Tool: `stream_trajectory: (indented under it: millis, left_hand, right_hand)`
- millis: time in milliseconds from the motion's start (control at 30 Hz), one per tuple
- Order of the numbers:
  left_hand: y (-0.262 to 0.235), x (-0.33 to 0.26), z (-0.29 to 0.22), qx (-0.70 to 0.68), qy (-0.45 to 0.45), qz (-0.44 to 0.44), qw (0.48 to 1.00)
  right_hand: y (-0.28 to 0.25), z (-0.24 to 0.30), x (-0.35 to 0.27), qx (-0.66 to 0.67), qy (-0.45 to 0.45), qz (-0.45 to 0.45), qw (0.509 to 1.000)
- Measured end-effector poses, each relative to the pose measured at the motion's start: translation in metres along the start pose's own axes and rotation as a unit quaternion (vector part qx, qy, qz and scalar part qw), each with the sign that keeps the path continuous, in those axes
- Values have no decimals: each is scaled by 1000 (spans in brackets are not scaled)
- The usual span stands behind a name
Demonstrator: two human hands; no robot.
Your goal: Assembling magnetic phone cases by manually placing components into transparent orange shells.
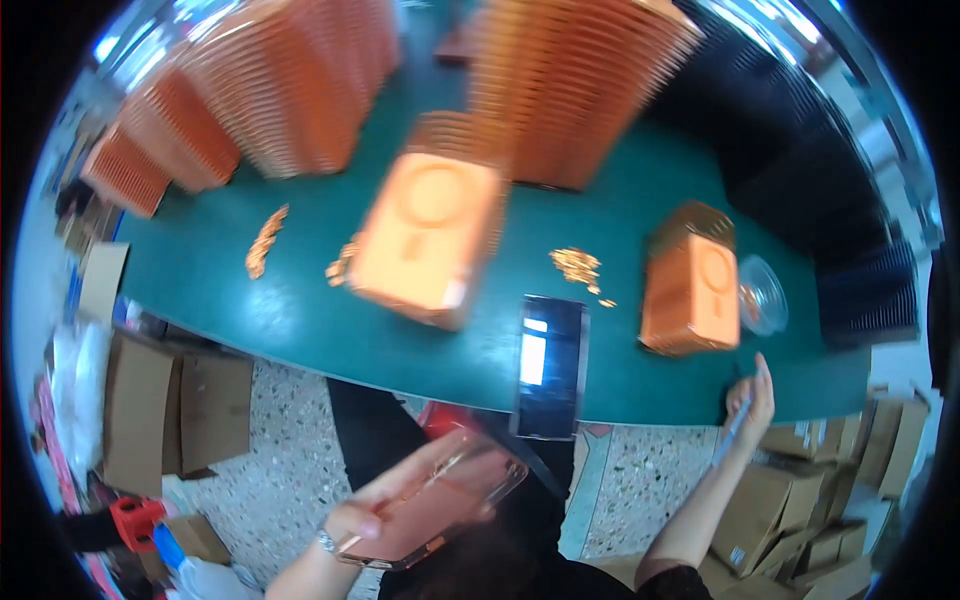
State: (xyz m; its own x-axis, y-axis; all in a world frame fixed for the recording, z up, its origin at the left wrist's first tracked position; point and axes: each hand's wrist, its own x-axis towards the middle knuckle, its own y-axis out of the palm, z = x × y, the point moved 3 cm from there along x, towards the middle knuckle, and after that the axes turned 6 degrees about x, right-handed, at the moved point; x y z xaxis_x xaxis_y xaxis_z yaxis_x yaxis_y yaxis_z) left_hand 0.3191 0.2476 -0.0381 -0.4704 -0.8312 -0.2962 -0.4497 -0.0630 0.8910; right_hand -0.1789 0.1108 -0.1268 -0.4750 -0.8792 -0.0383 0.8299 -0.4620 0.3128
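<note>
My left hand is closed around the lower end of a see-through pinkish phone case with a shiny gold-coloured rim. It holds the case tilted over my lap, in front of the table edge. At the table's front right edge, my right hand grips a slim pale-blue stick, its kind too blurred to tell, with one finger stretched out. Near that hand stand a stack of orange phone cases and a round clear tub with small pieces inside.
On the green table, a dark smartphone overhangs the front edge. Small gold-coloured parts lie in several piles around a middle stack of orange cases. Tall orange stacks and black stacks line the back. Cardboard boxes stand below right.
</note>
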Motion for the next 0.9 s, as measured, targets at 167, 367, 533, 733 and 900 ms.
stream_trajectory:
  millis: [167, 367, 533, 733, 900]
  left_hand:
    - [-80, -53, -5, -87, 46, -79, 992]
    - [-169, -69, 10, 40, -26, -103, 993]
    - [-197, -79, 27, 307, 42, -163, 937]
    - [-192, -82, 8, 278, 134, -314, 898]
    - [-198, -92, -20, 354, 127, -330, 866]
  right_hand:
    - [142, 50, -134, 22, 41, 317, 947]
    - [388, -4, -256, -255, 8, 598, 760]
    - [545, -104, -252, -312, -147, 590, 730]
    - [628, -164, -222, -430, -87, 520, 733]
    - [645, -184, -239, -426, -134, 496, 745]
